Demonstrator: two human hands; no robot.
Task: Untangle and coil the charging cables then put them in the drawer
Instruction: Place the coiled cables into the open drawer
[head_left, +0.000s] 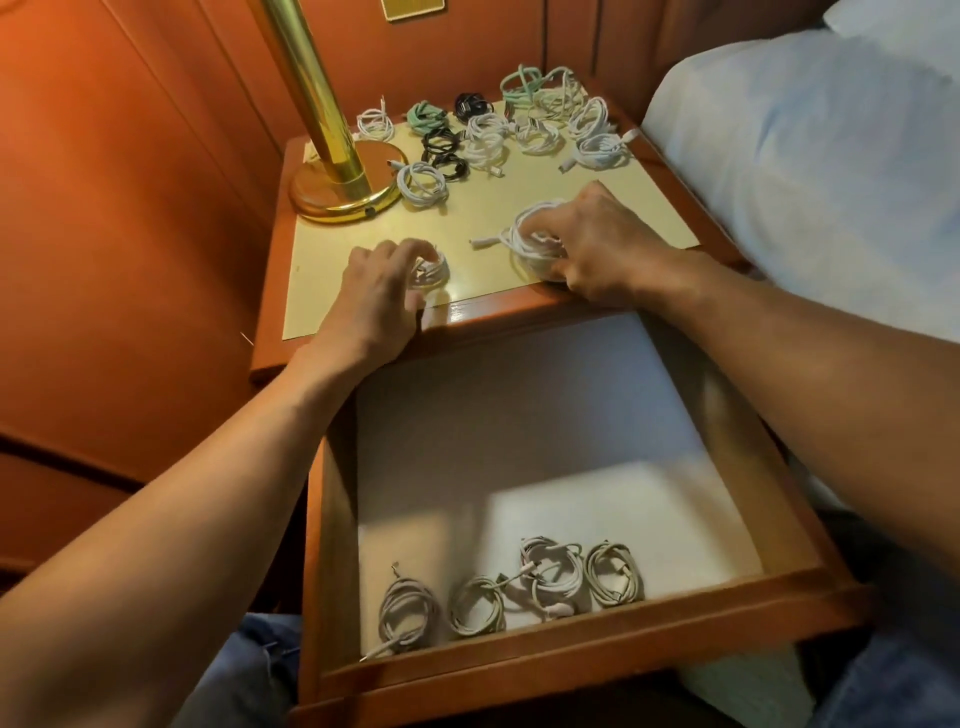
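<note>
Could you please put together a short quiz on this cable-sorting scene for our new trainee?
1. True or false: the drawer is shut.
2. How many coils lie in the drawer?
3. What does the right hand hold? A) a phone B) a white coil C) a book

Key: 1 false, it stands open. 2 four. 3 B.
</note>
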